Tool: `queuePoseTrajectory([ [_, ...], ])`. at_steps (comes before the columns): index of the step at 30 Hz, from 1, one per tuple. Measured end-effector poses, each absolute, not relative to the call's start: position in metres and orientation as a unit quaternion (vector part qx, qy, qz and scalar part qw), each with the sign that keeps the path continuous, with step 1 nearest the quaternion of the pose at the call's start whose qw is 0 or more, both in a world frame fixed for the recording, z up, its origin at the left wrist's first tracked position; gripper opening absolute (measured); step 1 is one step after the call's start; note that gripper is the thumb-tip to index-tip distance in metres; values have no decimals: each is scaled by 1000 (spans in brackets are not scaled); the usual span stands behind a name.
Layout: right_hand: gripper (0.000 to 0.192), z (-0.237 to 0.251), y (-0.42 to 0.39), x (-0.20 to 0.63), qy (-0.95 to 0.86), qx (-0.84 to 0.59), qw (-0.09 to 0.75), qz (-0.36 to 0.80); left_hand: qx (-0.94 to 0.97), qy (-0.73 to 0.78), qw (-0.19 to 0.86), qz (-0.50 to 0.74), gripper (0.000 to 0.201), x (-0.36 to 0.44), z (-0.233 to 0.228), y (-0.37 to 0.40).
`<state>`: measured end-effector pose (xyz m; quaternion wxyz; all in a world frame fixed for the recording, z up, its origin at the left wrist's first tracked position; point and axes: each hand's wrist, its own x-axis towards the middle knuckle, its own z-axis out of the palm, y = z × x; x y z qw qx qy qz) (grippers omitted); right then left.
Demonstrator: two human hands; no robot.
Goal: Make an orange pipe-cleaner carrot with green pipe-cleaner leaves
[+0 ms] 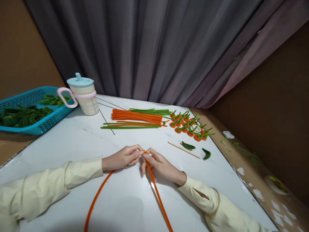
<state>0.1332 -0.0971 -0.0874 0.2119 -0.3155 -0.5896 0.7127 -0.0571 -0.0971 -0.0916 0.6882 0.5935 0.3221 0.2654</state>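
Left hand (pixel 123 158) and right hand (pixel 159 166) pinch bend of orange pipe cleaner (pixel 156 191) together on white table (pixel 72 141). Cup (pixel 83 93) nearby, no readable writing.

A glossy, smooth white desk (pixel 72 141) with faint marble veining is seen. A fuzzy orange pipe cleaner (pixel 156 193) of matt pile is pinched at its bend. Far off, fuzzy orange and green stems (pixel 137 116) are laid. At the far left, a perforated blue plastic basket (pixel 45 124) and a smooth plastic lidded cup (pixel 84 96) are shown. A plain wooden stick (pixel 184 150) lies right. Grey cloth curtains (pixel 149 48) hang matt.
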Motion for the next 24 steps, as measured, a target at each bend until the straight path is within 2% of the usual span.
queuePoseTrajectory([
  [14,34,-91,-96,134,-596,-313,203,711,618,333,661,263,32,-57,-94,-97],
  [24,32,-94,-96,134,-584,-302,240,714,613,354,654,265,33,-57,-91,-98],
])
